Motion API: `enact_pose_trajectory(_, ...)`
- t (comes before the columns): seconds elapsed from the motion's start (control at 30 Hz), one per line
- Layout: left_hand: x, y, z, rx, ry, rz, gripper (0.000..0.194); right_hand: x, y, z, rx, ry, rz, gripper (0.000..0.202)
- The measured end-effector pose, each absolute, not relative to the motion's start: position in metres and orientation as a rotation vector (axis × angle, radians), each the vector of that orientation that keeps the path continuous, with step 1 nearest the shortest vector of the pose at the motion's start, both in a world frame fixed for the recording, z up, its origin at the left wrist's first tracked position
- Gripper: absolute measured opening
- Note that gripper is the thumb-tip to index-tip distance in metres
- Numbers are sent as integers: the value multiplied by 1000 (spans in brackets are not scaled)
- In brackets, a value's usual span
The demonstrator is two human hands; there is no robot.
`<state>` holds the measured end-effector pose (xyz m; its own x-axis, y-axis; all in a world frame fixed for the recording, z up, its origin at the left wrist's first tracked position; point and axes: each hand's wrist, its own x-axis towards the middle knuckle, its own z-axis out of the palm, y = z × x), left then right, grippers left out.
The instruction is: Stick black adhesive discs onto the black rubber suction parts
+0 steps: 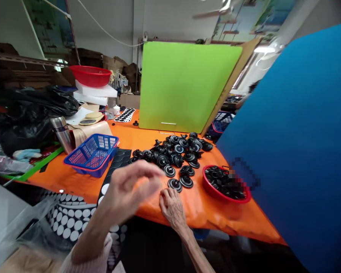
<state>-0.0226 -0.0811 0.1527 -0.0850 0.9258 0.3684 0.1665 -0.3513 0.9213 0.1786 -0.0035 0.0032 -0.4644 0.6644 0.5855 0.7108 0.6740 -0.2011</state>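
Raised over the front of the orange table, my left hand (127, 191) is blurred by motion. Its thumb and fingers curve with a gap between them, and I see nothing held there. My right hand (172, 206) rests low on the orange cover (194, 206) with its fingers bent together. Whatever may be under those fingertips is hidden. Just beyond it lie black round stepped parts (174, 184), and more of them form a heap (170, 151) in the middle of the table.
A red bowl (206, 185) of black parts stands at right, beside a blue panel (298, 144). A blue basket (93, 167), a steel flask (61, 132) and a sheet of round stickers (65, 220) are at left. A green board (187, 87) stands behind the heap.
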Motion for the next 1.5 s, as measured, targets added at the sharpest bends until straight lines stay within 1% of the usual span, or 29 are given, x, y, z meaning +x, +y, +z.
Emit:
enact_pose_trajectory(0.07,-23,-27,146,1583,1692,1302,39,177,-2,0,-1045,-2214,-114,12)
enact_pose_trajectory(0.13,-29,23,133,1530,1899,1208,40,176,-2,-5,-1043,-2183,-119,12)
enact_pose_trajectory(0.27,-45,86,92,1537,2100,1073,41,185,0,-15,-1073,-2075,-109,19)
enact_pose_trajectory(0.37,-45,101,64,1570,2151,952,39,199,12,-15,-1308,-1915,-104,35)
enact_pose_trajectory(0.47,-35,99,46,1590,2190,889,38,204,34,-16,-1562,-1804,31,48)
enact_pose_trajectory(0.57,-17,84,37,1616,2204,887,38,192,49,-23,-1594,-1831,132,50)
enact_pose_trajectory(0.7,14,59,30,1678,2144,938,44,172,46,-25,-1620,-1857,120,52)
enact_pose_trajectory(0.8,25,45,26,1750,2048,1043,56,183,36,-2,-1607,-1887,71,53)
enact_pose_trajectory(0.9,19,32,18,1769,2097,1201,63,222,30,41,-1560,-1885,-133,40)
enact_pose_trajectory(0.97,10,22,12,1758,2146,1245,60,257,32,67,-1721,-1802,-393,34)
enact_pose_trajectory(1.03,3,12,8,1761,2116,1246,53,288,42,80,-1919,-1769,-550,36)
enact_pose_trajectory(1.07,0,8,8,1759,2092,1238,50,300,49,81,-1973,-1808,-573,38)
enact_pose_trajectory(1.17,-3,2,12,1693,2164,1137,47,320,68,72,-1981,-1926,-563,35)
enact_pose_trajectory(1.27,-4,4,18,1652,2224,986,40,326,77,65,-1938,-1930,-596,33)
enact_pose_trajectory(1.4,-6,8,22,1648,2255,890,35,319,67,73,-1724,-1878,-673,34)
enact_pose_trajectory(1.43,-6,8,23,1641,2273,868,33,313,60,73,-1626,-1908,-622,34)
enact_pose_trajectory(1.5,-5,7,26,1646,2290,821,28,295,43,69,-1429,-2015,-362,32)
